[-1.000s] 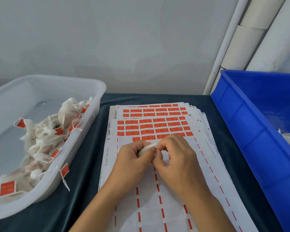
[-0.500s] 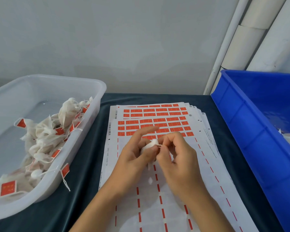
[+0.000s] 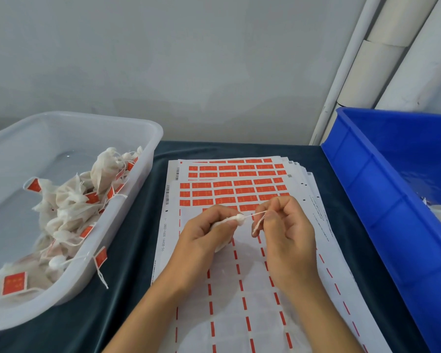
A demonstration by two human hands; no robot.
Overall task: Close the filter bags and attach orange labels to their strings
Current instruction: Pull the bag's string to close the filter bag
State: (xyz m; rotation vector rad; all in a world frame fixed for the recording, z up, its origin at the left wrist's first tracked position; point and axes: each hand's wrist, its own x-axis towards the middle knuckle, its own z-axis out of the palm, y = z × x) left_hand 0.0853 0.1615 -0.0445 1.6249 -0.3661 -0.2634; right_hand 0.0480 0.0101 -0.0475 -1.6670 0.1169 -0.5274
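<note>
Hands parted since earlier | left hand grips filter bag | right hand pinches string taut

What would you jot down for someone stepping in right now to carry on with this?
Left hand grips the filter bag at its gathered neck. Right hand pinches its string, pulled taut.
Label sheets lie under the hands; labelled bags fill the clear tub on the left. The blue crate stands on the right.
Done: bag cinched, it seems. Left: stick an orange label on the string, then put the bag in the tub.

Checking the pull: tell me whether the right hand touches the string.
Touching. The head view shows the right hand pinching the string drawn taut from the filter bag.
</note>
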